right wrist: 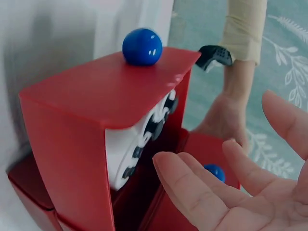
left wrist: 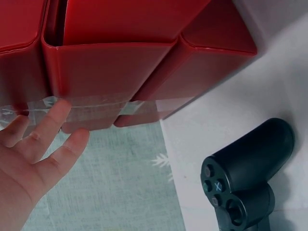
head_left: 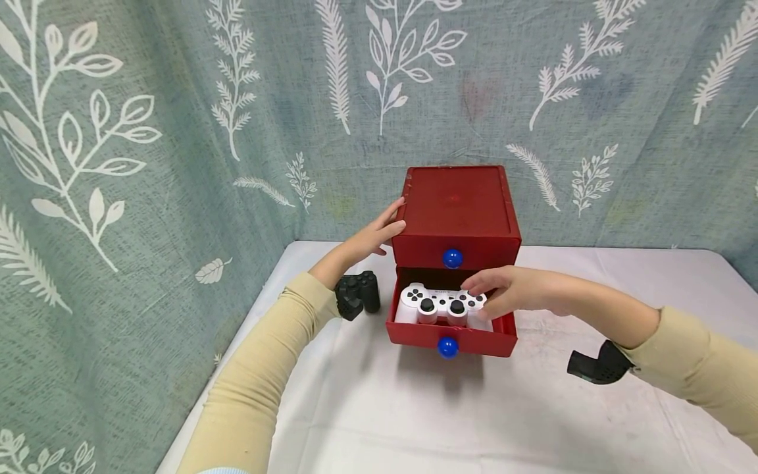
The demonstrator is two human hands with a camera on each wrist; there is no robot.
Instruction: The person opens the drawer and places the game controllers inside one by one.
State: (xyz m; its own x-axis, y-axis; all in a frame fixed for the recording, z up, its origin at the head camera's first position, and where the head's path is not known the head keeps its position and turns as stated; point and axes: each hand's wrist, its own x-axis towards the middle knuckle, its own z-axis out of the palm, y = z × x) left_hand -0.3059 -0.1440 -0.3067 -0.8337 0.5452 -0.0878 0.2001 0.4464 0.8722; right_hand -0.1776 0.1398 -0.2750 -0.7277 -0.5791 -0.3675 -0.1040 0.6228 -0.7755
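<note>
A red two-drawer box [head_left: 456,201] stands at the back of the table, its lower drawer [head_left: 414,334] pulled out. Inside that drawer lies a white game controller [head_left: 441,303] with black sticks, face up. My left hand [head_left: 370,238] has its fingers stretched out along the box's left side; in the left wrist view its fingertips are right at the clear tape on the red wall. Over the right end of the drawer hovers my right hand [head_left: 518,289], fingers extended and overlapping the controller's right grip in the head view. Nothing shows between its fingers in the right wrist view.
A black game controller [left wrist: 250,178] sits on the white table [head_left: 474,421], left of the box and near my left wrist. Blue round knobs [head_left: 448,347] stick out from the drawer fronts. Behind the table hangs a green curtain [head_left: 367,151] with white leaf patterns.
</note>
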